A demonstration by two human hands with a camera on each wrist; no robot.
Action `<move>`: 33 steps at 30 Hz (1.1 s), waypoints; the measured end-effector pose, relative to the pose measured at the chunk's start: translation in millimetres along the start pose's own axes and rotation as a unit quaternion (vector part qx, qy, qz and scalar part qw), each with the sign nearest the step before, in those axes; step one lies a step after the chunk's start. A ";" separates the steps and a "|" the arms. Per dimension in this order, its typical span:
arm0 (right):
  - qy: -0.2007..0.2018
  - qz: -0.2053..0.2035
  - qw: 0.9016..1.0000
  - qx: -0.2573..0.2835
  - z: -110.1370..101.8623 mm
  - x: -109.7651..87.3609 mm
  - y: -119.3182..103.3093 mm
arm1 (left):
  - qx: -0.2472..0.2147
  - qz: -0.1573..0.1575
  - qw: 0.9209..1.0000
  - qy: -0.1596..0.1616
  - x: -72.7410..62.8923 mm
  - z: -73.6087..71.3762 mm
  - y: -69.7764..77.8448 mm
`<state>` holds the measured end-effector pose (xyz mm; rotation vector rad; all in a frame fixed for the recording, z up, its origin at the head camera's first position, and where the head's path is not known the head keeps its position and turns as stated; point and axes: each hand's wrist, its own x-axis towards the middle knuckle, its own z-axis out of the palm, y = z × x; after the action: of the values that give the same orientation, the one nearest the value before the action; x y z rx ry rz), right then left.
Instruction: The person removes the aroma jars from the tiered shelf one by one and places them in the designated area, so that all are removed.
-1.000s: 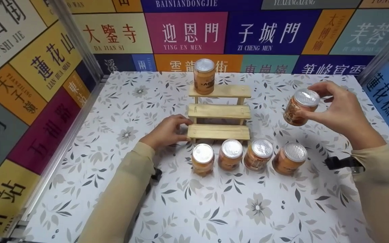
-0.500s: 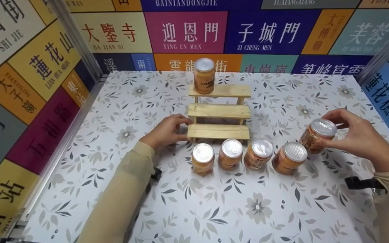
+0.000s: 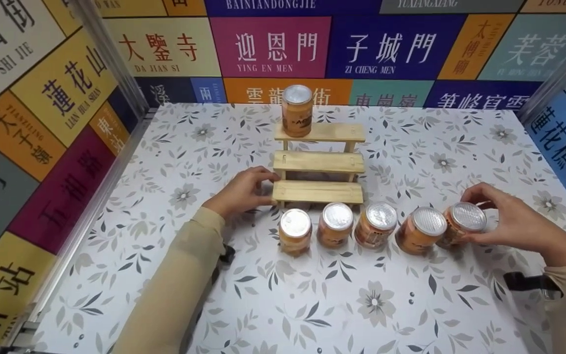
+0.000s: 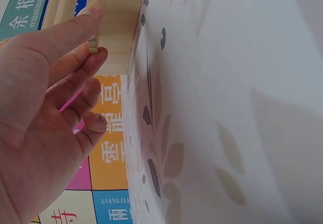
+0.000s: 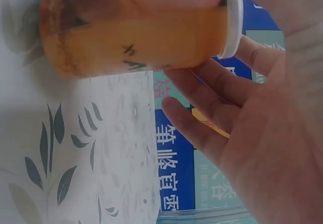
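Observation:
With thumb and fingertips, my left hand (image 3: pixel 240 192) pinches the left end of the lowest step of a small three-step wooden stand (image 3: pixel 318 162); the left wrist view shows the plank's end (image 4: pixel 94 45) between them. My right hand (image 3: pixel 519 222) grips an orange can (image 3: pixel 466 217) with a silver lid by its side, upright at the right end of a row. In the right wrist view this can (image 5: pixel 136 37) has its base at the tabletop. Left of it stands a similar can (image 3: pixel 420 228), partly overlapping it in the head view; whether they touch, I cannot tell.
Three more cans stand in the row: a left one (image 3: pixel 295 232), a middle one (image 3: pixel 335 225) and a right one (image 3: pixel 376 224). Another can (image 3: pixel 297 110) sits on the stand's top step, at its left end. Printed panels (image 3: pixel 278 46) wall the floral-covered table (image 3: pixel 312 305).
My right hand has carried its can from the air right of the stand, down and toward me, to the right end of the row. My left hand keeps its place on the stand.

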<state>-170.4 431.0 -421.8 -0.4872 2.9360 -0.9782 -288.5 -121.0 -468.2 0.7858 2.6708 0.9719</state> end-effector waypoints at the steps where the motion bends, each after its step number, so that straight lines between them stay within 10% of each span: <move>1: -0.008 -0.005 1.000 -0.001 -0.3 -1.0 0.4 | -0.001 0.003 1.000 -0.001 -0.1 0.2 -0.7; 16: -0.069 0.008 0.997 -0.025 -17.6 5.4 -28.9 | -0.018 -0.009 1.000 -0.004 -0.5 -0.3 1.0; 33: -0.044 -0.056 0.997 0.014 -16.5 104.2 -156.4 | -0.018 -0.010 1.000 -0.005 -0.8 -1.1 0.4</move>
<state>-226.2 291.7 -307.5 -0.6811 2.8401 -0.9799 -288.1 -121.7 -467.1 0.7525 2.6401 1.0065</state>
